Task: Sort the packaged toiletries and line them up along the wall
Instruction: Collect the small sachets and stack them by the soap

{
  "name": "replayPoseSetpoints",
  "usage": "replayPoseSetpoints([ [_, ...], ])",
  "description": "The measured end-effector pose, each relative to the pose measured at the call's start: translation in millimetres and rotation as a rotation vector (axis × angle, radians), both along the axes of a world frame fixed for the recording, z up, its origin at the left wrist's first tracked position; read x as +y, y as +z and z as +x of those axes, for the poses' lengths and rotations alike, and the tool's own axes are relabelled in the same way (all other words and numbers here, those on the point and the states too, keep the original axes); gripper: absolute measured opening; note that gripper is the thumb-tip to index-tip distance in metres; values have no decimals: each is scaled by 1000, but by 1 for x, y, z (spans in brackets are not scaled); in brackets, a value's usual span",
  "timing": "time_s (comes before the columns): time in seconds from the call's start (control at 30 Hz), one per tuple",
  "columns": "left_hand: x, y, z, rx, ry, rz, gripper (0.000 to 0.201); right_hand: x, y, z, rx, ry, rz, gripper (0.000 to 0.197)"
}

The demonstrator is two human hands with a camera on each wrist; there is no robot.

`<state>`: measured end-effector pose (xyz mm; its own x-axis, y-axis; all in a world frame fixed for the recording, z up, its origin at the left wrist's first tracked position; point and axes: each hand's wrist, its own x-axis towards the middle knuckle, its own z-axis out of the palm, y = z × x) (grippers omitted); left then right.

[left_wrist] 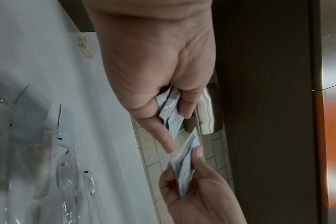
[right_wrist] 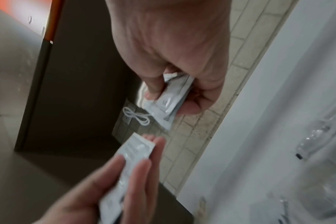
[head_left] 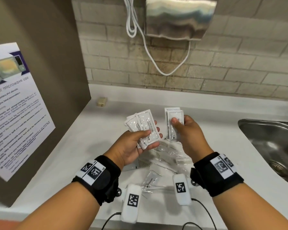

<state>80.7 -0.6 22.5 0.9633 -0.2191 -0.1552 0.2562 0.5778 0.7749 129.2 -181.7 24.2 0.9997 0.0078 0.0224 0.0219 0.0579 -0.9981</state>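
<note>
Centrally, the left hand pinches fanned sachets while the right hand clamps more packets above the counter.

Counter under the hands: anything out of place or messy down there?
Yes. Clear-wrapped toiletries lie in a loose, overlapping heap on the counter, none lined up along the wall. The left hand and right hand each hold white sachets.
</note>
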Motion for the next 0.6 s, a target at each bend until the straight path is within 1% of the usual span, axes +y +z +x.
replayPoseSetpoints([
  [0.07, 0, 1, 1, 3, 46, 17, 19, -7, 8, 3, 13, 83, 211, 45],
  [0.1, -1, 1, 2, 7, 61, 32, 17, -9, 14, 3, 25, 128, 298, 46],
  [0.13, -2, 0, 3, 6, 69, 48, 16, -9, 19, 4, 34, 175, 339, 45],
  [0.17, -4, 1, 4, 2, 64, 64, 17, -7, 23, 3, 36, 224, 332, 43],
  [0.2, -6, 1, 4, -4, 47, 83, 18, -2, 25, 1, 32, 271, 280, 40],
  [0.23, -8, 1, 4, -13, 22, 107, 20, 4, 25, -2, 25, 301, 189, 36],
  [0.3, -11, 2, 5, -27, -20, 140, 24, 13, 20, -4, -6, 268, -4, 27],
  [0.33, -11, 2, 6, -19, -33, 129, 26, 13, 17, -3, -27, 224, -53, 24],
  [0.37, -9, 3, 7, -5, -46, 93, 28, 12, 14, -1, -42, 190, -65, 22],
  [0.47, -2, 4, 9, 11, -107, -19, 37, -2, 17, 3, -49, 132, 19, 23],
  [0.53, 1, 5, 10, 1, -116, -3, 33, -12, 25, 2, -60, 137, 85, 21],
  [0.6, -1, 6, 9, -9, -85, 64, 30, -16, 33, -1, -48, 210, 127, 22],
])
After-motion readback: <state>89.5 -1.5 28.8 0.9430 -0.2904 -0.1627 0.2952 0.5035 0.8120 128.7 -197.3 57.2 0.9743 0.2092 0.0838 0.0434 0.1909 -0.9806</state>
